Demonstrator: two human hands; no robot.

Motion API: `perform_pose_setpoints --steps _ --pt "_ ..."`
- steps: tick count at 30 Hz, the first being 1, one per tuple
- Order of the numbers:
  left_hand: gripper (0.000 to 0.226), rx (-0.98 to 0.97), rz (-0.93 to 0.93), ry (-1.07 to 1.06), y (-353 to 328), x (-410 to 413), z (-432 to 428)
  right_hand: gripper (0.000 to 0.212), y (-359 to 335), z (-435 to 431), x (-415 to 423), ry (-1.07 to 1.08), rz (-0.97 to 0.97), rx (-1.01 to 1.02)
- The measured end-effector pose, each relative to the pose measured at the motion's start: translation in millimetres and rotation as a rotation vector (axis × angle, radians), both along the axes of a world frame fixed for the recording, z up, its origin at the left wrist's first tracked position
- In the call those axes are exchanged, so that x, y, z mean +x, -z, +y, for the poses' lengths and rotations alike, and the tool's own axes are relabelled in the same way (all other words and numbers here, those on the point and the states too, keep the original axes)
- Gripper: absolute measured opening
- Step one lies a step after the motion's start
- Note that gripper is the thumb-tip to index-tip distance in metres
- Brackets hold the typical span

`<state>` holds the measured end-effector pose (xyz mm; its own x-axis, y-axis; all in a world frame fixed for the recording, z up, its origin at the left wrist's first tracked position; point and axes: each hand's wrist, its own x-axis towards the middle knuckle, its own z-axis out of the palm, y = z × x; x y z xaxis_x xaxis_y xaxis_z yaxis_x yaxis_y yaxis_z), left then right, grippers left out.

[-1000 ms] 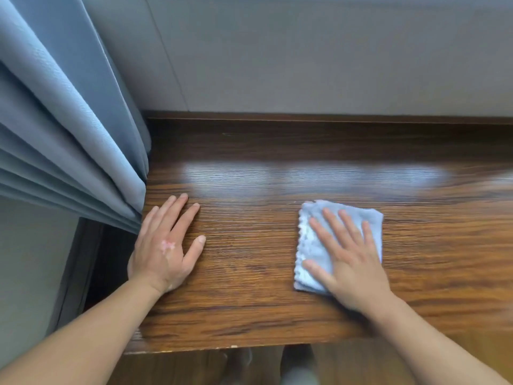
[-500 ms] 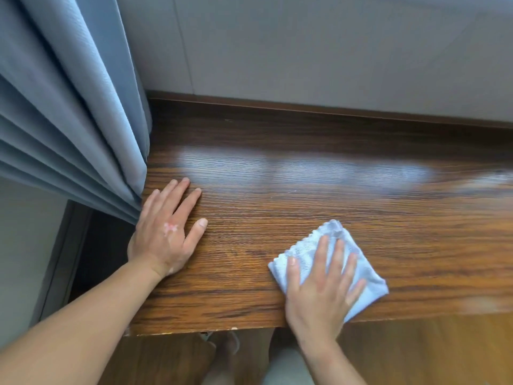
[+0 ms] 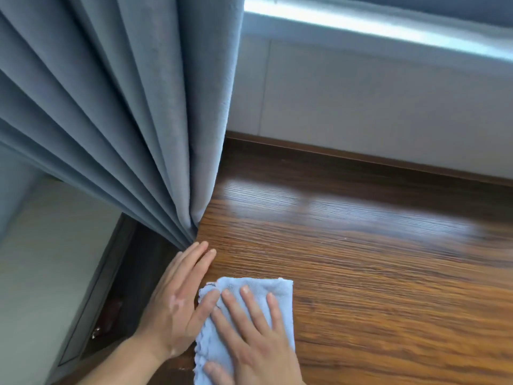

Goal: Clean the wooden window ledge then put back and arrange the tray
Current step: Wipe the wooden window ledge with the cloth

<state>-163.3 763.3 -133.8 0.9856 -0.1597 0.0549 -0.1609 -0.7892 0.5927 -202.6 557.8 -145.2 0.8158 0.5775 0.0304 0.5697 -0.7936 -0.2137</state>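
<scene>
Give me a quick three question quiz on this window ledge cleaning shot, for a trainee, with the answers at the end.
1. True or false: the right hand lies flat, fingers straight, on the blue cloth.
2. Where is the cloth on the wooden ledge?
A) against the back wall
B) beside the left hand, near the curtain
C) on a plate
3. Fill in the gap: the task's ____ is nowhere in view.

Key: 1 true; 2 B; 3 tray.
</scene>
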Motion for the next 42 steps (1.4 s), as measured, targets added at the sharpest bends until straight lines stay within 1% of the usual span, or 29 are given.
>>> perform_pose_setpoints --steps 2,5,9,12,14,17,19,24,29,32,34,36,40,42 --pt "0.059 -0.005 -0.021 -0.010 3.9 -12.7 0.0 0.076 -4.4 -15.7 33.6 -0.060 0.048 0.006" --pt "0.058 -0.011 -0.051 -0.038 5.5 -23.2 -7.2 0.076 -13.1 -34.2 97.3 -0.024 0.124 -0.068" --pt "0.062 0.035 0.037 -0.082 5.7 -26.0 -16.1 0.078 -16.2 -47.0 178.4 0.082 0.122 -0.128" --pt "0.062 0.060 0.065 -0.093 4.9 -26.8 -18.2 0.080 -15.0 -49.8 226.3 0.201 0.088 -0.135" --pt "0.061 0.061 0.051 -0.095 5.9 -26.7 -18.5 0.080 -15.1 -43.9 244.1 0.289 0.068 -0.137" --pt "0.060 0.038 0.009 -0.115 11.1 -26.8 -19.5 0.079 -16.1 -24.7 248.4 0.380 0.048 -0.129" --pt "0.057 0.007 -0.030 -0.141 12.3 -27.9 -21.1 0.080 -16.3 -5.6 246.1 0.357 0.056 -0.123" --pt "0.057 -0.038 -0.066 -0.232 11.5 -30.7 -20.2 0.076 -16.5 59.4 256.5 0.157 0.114 -0.087" --pt "0.057 -0.095 -0.068 -0.278 5.1 -33.9 -18.6 0.075 -14.0 71.7 264.7 0.021 0.116 -0.111" --pt "0.057 -0.108 -0.050 -0.295 -0.4 -36.6 -12.9 0.073 -15.5 67.6 254.8 0.017 0.128 -0.107" --pt "0.057 -0.109 -0.040 -0.289 -7.9 -38.4 -4.4 0.070 -17.3 64.4 230.0 -0.001 0.141 -0.117" --pt "0.058 -0.092 -0.047 -0.273 -17.1 -38.2 6.5 0.069 -19.5 61.0 191.1 -0.030 0.174 -0.111" --pt "0.057 -0.081 -0.110 -0.239 -34.4 -28.5 21.2 0.065 -21.8 57.9 93.7 -0.060 0.188 -0.026" --pt "0.054 -0.082 -0.135 -0.207 -41.5 -19.7 21.3 0.064 -17.8 61.5 50.3 -0.057 0.216 -0.041"
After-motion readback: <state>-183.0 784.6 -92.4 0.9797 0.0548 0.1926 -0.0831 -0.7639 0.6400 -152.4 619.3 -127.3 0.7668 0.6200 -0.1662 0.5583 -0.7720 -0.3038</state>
